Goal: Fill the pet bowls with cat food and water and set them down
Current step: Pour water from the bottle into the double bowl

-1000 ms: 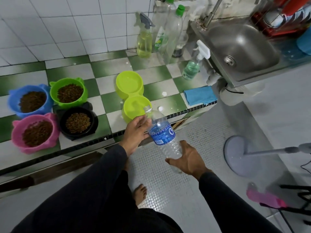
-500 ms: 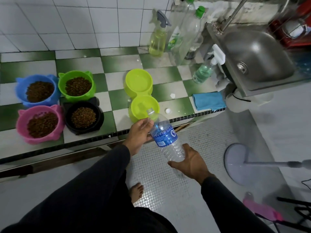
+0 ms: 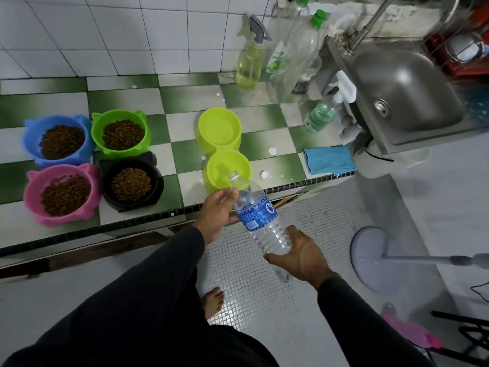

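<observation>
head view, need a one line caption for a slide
Both hands, left hand and right hand, tilt an uncapped water bottle toward the double bowl beside four bowls of cat food.

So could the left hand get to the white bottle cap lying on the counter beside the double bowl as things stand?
Probably not right away. The left hand is gripping the water bottle near its neck, and the bottle and the double bowl lie between it and the cap. The counter around the cap looks open otherwise.

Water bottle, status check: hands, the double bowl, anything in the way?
Both hands on the water bottle: left hand near the neck, right hand at its base. Bottle uncapped, mouth tipped over the double bowl. Nothing blocking.
</observation>
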A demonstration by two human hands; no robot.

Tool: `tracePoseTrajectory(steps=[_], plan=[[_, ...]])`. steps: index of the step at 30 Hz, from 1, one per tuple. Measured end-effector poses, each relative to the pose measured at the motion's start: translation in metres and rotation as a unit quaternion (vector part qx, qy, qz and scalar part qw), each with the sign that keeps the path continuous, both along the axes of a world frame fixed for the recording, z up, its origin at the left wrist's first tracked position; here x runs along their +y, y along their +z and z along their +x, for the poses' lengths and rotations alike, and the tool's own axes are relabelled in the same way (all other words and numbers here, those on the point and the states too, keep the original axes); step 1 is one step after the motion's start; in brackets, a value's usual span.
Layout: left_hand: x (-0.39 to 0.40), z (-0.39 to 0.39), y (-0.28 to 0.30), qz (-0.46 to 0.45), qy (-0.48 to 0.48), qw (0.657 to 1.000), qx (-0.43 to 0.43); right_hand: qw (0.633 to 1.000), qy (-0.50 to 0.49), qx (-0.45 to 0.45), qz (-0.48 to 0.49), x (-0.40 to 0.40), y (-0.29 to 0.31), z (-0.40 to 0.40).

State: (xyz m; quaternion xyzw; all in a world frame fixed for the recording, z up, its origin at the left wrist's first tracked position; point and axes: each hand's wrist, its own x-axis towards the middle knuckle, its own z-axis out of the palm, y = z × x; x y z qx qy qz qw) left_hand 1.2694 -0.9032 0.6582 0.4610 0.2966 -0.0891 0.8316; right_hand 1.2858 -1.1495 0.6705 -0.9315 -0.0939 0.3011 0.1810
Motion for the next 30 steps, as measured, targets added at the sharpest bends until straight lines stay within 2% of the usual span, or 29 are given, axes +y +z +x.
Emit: tracePoseTrajectory(steps=[30], plan=[[-0.007, 0.0, 0.001, -0.001, 0.006, 1.0, 0.015, 1.0, 0.01, -0.027, -0.009, -0.006, 0.023, -0.004]])
